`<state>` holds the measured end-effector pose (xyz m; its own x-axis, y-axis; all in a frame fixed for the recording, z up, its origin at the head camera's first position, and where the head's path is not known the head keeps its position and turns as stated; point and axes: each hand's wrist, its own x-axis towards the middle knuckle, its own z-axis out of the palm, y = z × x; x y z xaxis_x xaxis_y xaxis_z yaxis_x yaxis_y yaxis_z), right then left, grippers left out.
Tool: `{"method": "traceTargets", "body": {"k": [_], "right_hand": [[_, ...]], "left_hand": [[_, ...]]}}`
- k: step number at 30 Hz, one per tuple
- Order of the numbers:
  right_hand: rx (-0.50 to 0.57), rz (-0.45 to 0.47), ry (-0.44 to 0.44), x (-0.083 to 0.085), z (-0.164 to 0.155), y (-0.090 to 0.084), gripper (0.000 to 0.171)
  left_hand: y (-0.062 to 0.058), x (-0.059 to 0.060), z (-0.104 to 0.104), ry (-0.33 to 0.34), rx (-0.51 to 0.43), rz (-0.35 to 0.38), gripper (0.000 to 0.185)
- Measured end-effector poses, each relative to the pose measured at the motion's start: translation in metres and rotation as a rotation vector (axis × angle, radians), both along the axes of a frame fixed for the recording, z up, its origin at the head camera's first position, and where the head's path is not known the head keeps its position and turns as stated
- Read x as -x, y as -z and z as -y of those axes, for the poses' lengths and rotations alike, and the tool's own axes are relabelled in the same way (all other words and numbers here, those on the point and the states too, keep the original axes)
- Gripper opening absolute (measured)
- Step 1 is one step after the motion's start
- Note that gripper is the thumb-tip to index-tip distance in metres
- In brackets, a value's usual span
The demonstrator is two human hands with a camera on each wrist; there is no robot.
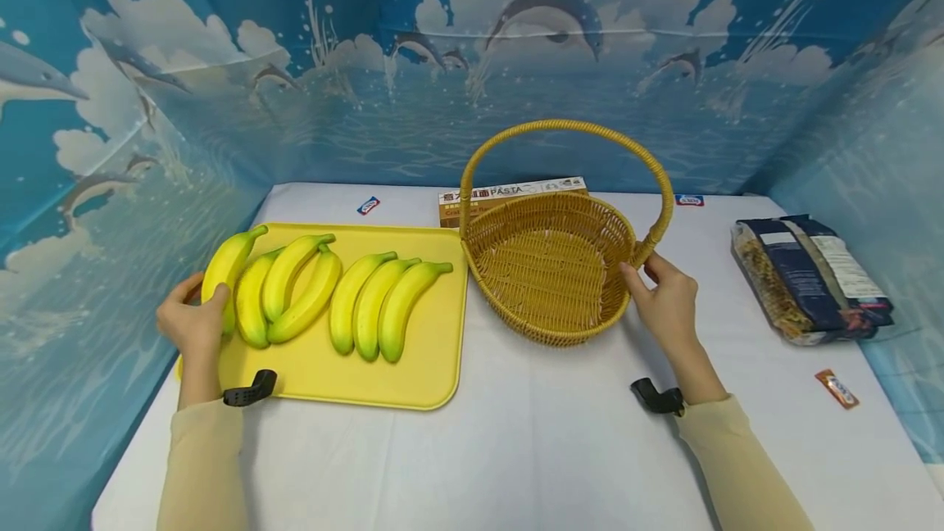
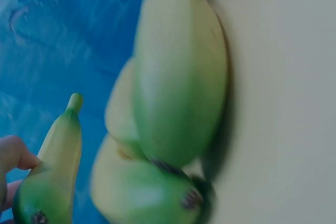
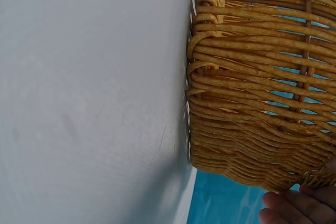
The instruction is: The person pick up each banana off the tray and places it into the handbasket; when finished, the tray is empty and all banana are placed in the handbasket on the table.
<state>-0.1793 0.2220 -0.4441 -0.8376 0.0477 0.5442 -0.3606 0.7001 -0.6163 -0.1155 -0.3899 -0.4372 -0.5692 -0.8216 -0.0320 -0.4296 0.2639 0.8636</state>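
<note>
My left hand [image 1: 193,314] grips a yellow banana [image 1: 227,263] at the left end of the yellow tray [image 1: 435,367]; in the left wrist view thumb and fingers pinch this banana [image 2: 55,166] at its side. To its right on the tray lie a middle group of bananas [image 1: 317,297] and a row of three bananas [image 1: 366,301]. With thumb at the rim and fingers outside, my right hand [image 1: 669,301] holds the right side of a wicker basket [image 1: 549,269] by the foot of its arched handle. Nothing lies in the basket. Its woven wall [image 3: 252,87] fills much of the right wrist view.
Behind the basket stands a pasta box [image 1: 450,210]. A dark bag of dry food [image 1: 811,277] lies at the right. Small wrapped snacks lie about: a blue one [image 1: 369,205], another blue one [image 1: 689,200], and a brown one [image 1: 837,389]. A dolphin-print curtain [image 1: 413,121] surrounds the table.
</note>
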Motion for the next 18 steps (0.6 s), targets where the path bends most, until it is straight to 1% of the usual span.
{"method": "traceTargets", "body": {"k": [4, 7, 10, 11, 13, 15, 17, 18], "right_hand": [[-0.005, 0.000, 0.004, 0.000, 0.000, -0.001, 0.028], [-0.005, -0.005, 0.006, 0.000, 0.000, 0.000, 0.027], [-0.005, -0.009, 0.005, 0.001, -0.001, 0.000, 0.026], [-0.004, -0.011, 0.005, 0.001, -0.001, 0.000, 0.026], [-0.001, -0.016, 0.002, 0.001, -0.001, 0.001, 0.026], [-0.002, -0.022, -0.003, 0.002, -0.002, 0.001, 0.026], [-0.001, -0.028, -0.009, 0.002, -0.002, 0.002, 0.026], [-0.001, -0.029, -0.011, 0.002, -0.002, 0.003, 0.026]], "left_hand": [[-0.022, -0.006, -0.026, 0.045, -0.006, -0.102, 0.042], [-0.040, -0.012, -0.056, 0.115, 0.024, -0.211, 0.039], [-0.054, -0.016, -0.092, 0.233, 0.094, -0.354, 0.035], [-0.058, -0.017, -0.105, 0.280, 0.100, -0.400, 0.034], [-0.064, -0.017, -0.132, 0.381, 0.114, -0.467, 0.033], [-0.067, -0.015, -0.160, 0.485, 0.100, -0.507, 0.034], [-0.068, -0.011, -0.188, 0.580, 0.094, -0.512, 0.035], [-0.067, -0.008, -0.201, 0.618, 0.093, -0.503, 0.035]]}}
